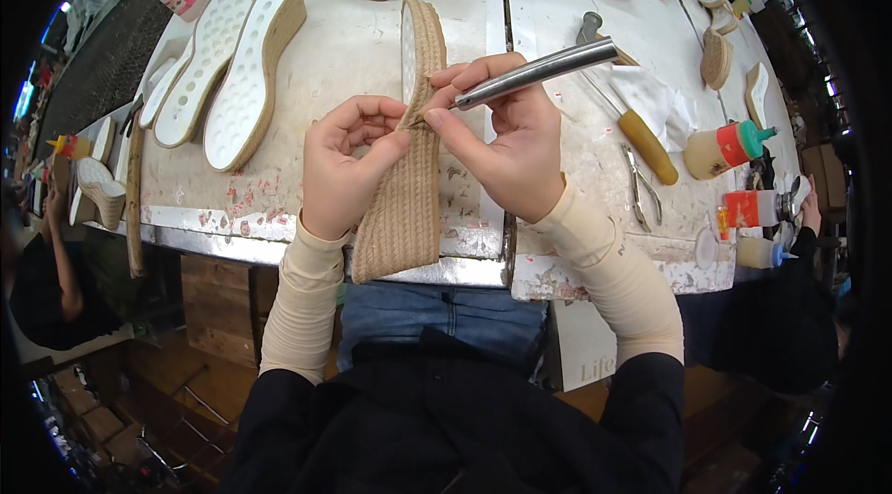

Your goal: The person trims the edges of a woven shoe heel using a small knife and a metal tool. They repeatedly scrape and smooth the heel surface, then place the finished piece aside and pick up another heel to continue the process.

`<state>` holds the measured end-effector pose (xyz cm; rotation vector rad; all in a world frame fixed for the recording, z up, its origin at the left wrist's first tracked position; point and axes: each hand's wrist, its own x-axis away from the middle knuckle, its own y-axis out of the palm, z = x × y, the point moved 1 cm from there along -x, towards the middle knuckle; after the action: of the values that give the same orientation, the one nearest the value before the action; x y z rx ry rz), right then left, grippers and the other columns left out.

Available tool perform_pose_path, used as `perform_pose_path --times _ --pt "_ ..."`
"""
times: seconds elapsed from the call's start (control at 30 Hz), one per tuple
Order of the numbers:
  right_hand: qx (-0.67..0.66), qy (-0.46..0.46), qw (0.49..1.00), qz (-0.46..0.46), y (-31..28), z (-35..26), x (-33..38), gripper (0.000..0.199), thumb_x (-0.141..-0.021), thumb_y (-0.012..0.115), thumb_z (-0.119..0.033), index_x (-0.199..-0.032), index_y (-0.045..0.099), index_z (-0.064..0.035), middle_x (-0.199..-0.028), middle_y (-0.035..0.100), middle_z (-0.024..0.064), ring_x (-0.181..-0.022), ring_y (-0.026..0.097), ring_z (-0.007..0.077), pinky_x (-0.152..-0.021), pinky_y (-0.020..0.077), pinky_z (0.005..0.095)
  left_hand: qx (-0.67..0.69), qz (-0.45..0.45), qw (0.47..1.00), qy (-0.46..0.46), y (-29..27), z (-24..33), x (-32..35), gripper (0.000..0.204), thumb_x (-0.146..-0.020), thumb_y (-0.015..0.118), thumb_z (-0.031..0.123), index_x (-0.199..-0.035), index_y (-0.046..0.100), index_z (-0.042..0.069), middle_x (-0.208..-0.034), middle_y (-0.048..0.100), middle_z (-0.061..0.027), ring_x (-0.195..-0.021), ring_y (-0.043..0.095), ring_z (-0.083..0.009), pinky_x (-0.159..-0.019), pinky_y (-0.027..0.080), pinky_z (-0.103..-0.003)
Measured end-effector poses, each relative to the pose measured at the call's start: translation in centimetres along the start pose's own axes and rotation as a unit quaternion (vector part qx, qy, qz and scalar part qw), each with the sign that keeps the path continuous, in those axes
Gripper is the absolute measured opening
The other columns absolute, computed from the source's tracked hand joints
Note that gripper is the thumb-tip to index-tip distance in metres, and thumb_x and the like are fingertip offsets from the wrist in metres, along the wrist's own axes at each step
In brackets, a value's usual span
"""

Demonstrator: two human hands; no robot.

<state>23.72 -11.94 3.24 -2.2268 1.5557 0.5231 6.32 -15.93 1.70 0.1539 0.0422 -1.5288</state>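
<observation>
tan braided sole (401,206), silver tool (539,71), white dimpled soles (243,76)

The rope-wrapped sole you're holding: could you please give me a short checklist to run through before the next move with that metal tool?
1. Left hand pinches the rope-wrapped sole at its side band: ok.
2. Right hand grips the metal tool firmly: ok.
3. Tool tip sits at the rope band, by the left fingertips: ok, though fingers are close to the tip.
4. Sole's lower end rests over the table edge: ok.
5. Whether the rope is loose or glued at the tip: cannot tell.
6. Pliers and yellow-handled tool lie apart from the hands: ok.
</observation>
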Motion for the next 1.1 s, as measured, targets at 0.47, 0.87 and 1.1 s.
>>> perform_pose_path --times 0.47,0.87,1.1 --pt "0.017 0.005 1.0 -0.008 0.08 0.06 -0.02 0.032 -0.082 0.068 0.007 -0.106 0.048 -0.0005 -0.099 0.064 0.0124 -0.096 0.063 0.0146 -0.093 0.047 0.0305 0.018 -0.015 1.0 -0.004 0.12 -0.1 0.22 0.031 -0.085 0.062 -0.001 -0.115 0.062 -0.008 -0.096 0.068 -0.0087 -0.087 0.064 -0.0112 -0.08 0.052 -0.024" --pt "-0.002 0.017 1.0 -0.015 0.03 0.0 0.01 0.031 -0.083 0.066 0.008 -0.107 0.048 0.0006 -0.1 0.064 0.0122 -0.094 0.064 0.0145 -0.091 0.0489 0.0297 0.015 -0.018 1.0 0.0 -0.05 -0.34 0.13 0.03 -0.085 0.063 0.001 -0.113 0.062 -0.008 -0.096 0.069 -0.0093 -0.087 0.064 -0.0119 -0.081 0.052 -0.024" --pt "-0.049 0.035 0.998 0.02 0.11 0.04 -0.03 0.03 -0.083 0.067 0.008 -0.105 0.048 0.0 -0.101 0.063 0.0129 -0.095 0.064 0.0152 -0.091 0.049 0.0306 -0.009 -0.023 1.0 0.015 -0.11 -0.15 -0.04 0.03 -0.083 0.063 0.0 -0.112 0.063 -0.008 -0.097 0.069 -0.0094 -0.085 0.064 -0.0115 -0.08 0.052 -0.024"
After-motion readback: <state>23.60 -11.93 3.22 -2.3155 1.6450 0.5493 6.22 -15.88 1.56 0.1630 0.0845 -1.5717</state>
